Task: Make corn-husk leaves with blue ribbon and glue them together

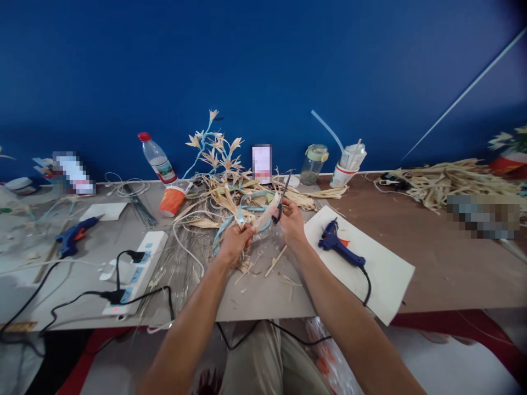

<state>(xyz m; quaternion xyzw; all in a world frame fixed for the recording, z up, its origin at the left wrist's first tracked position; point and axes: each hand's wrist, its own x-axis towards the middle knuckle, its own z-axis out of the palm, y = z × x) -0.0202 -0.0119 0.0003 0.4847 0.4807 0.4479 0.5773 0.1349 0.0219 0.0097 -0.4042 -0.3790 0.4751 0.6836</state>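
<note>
My left hand [235, 242] is closed around the lower end of a pale dried leaf strip [263, 215], held above the table. My right hand [290, 219] grips black scissors [282, 198], whose blades point up and away across the strip's upper end. Both hands hover over a heap of dried leaves and light-blue strips [230, 204]. Small cut scraps [275, 262] lie on the table under my hands.
A blue glue gun [338, 246] rests on a white sheet [387, 274] at my right. Another glue gun [74, 235] and a white power strip [138, 269] with plugged cables lie left. A water bottle [157, 160], orange cup [172, 199], jar [313, 163] and more leaves [444, 181] line the back.
</note>
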